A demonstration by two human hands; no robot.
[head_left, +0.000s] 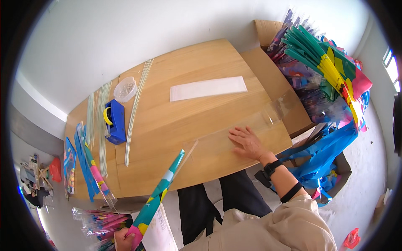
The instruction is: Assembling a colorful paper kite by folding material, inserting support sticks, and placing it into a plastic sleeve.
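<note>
Clasping in the left hand (122, 240) the lower end of a rolled green-and-pink cloth (155, 197), tilting it over the near edge of the table (184, 121). Resting the right hand (247, 144) flat, fingers apart, on a clear plastic sleeve (261, 122).

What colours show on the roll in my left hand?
The roll is mostly teal, with yellow, pink and light blue; best in the head view.
</note>
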